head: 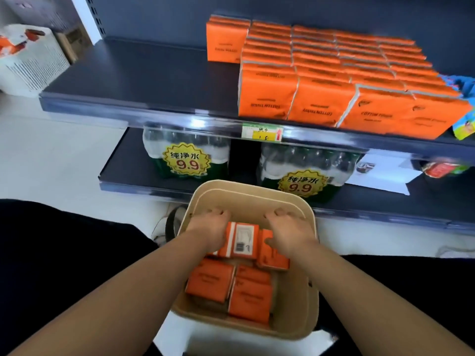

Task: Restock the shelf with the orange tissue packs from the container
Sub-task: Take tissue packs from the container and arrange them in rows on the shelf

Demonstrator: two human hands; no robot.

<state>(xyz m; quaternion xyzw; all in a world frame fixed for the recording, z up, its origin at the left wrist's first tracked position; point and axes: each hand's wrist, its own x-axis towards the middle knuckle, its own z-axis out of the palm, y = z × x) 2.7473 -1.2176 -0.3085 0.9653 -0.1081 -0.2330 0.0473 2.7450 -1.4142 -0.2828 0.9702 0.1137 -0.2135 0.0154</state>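
A tan container [312, 301] sits on the floor below me with several orange tissue packs [209, 282] inside. Both hands reach into its far half. My left hand [208, 227] curls over the left end of a pack with a white barcode label [243, 241]. My right hand [289, 231] curls over an orange pack [273, 258] beside it. Fingertips are hidden behind the packs. On the dark shelf [144, 73] above, rows of orange tissue packs [334, 80] fill the right part.
The left part of that shelf is bare. On the lower shelf stand shrink-wrapped water bottle packs [186, 158] with yellow 9.9 stickers. A white slatted unit [33, 62] is at far left. A yellow price tag [262, 134] hangs on the shelf edge.
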